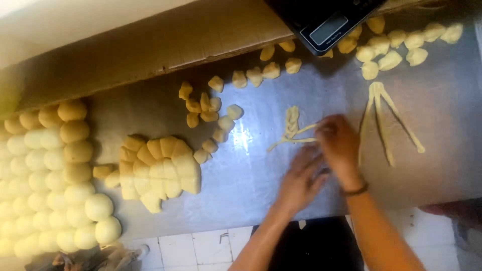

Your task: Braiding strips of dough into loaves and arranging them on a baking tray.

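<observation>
Item: pale yellow plaited dough piece of thin strands (291,128), lying on the steel-grey metal counter (261,185) just right of the frame's centre; its upper part is already woven, its loose tails trail toward the lower left and toward the right. Right hand (340,145), wearing a dark wristband (356,190), sits at centre right with its fingers pinched on a strand end, though the exact grip is blurred. Left hand (301,180) lies just below and left of it, flat near the tails; whether its fingers are clenched on a strand cannot be told. Adjacent: a fan of long thin dough ropes joined at the top (382,118), to the right and apart from the hands. Further stock: small cut dough chunks (216,108) scattered upper centre, more chunks (401,45) at upper right beside a black digital scale (326,22), a cluster of wedge-shaped dough pieces (160,168) at lower left, and packed round dough balls (50,175) along the left edge. Handling judgement: the plait appears part done; good work would call for even, light tension on each strand, crossings laid snug against the woven part, strands lifted rather than stretched, and the tails kept separate so none sticks or thins.
</observation>
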